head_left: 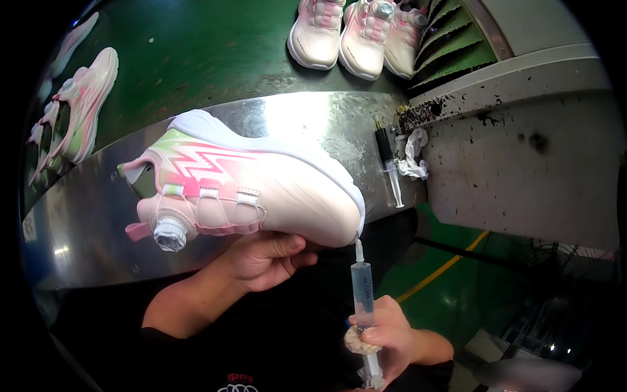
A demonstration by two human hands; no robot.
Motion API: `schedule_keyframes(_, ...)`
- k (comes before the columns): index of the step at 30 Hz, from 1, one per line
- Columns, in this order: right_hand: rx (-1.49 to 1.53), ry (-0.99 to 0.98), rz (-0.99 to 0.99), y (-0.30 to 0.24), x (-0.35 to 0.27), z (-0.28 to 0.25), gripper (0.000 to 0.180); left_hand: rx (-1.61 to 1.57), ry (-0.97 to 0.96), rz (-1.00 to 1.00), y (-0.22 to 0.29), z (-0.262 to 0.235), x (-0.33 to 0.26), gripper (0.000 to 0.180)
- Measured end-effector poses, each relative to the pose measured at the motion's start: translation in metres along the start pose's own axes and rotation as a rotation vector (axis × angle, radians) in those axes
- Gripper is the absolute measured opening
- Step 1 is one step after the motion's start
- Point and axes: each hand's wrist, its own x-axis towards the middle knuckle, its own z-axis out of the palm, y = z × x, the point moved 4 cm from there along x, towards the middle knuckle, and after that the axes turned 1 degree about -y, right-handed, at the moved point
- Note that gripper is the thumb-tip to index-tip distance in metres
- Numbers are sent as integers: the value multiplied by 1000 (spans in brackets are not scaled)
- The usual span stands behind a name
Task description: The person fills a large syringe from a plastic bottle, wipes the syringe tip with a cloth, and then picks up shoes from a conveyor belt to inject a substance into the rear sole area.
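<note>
Green flooring [434, 264] with a yellow line [445, 269] shows at the lower right, and a grey metal machine [522, 157], spotted with dark stains, stands past the right end of a shiny metal table [72, 242]. Beyond the table's far edge lies a green surface [189, 52] carrying three pale pink and white sneakers [366, 40] beside some slit green flaps [457, 42]; more sneakers [88, 108] stand past the far left corner.

Over the middle of the table, a shoe [294, 189] is tipped on its side, its white sole toward the far edge and its toe to the right. It has a cream and pink upper with a white dial [171, 234] at the front. The left hand [271, 258] supports it from the near side, its grip closed on the shoe, though part of the fingers is hidden behind it.

The right hand [386, 333] pinches a clear syringe [362, 287] around its rear part, near a tan wrapping [359, 340]. Its white nozzle [359, 251] points at the sole's edge by the toe and appears to touch it. Near the table's right end lies a black-filled syringe [384, 145], with crumpled white tissue [413, 155] just beside it.
</note>
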Motion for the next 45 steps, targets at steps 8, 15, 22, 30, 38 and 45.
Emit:
schedule_keyframes(8,-179,105,17,4,-3,20,79,27,-16,2,1,8,5,30)
schedule_keyframes(15,-321,115,2,9,-5,30,77,52,32,13,0,11,10,34)
schedule_keyframes(22,-414,113,-23,18,-6,36,76,63,49,23,3,18,13,36)
schedule_keyframes(30,-436,129,-44,13,-8,37,78,54,73,34,6,19,5,36)
schedule_keyframes(38,-408,173,50,55,-16,2,105,71,309,11,13,-13,-111,66)
schedule_keyframes(45,-27,228,243,128,-15,0,118,646,767,225,63,-15,-206,78)
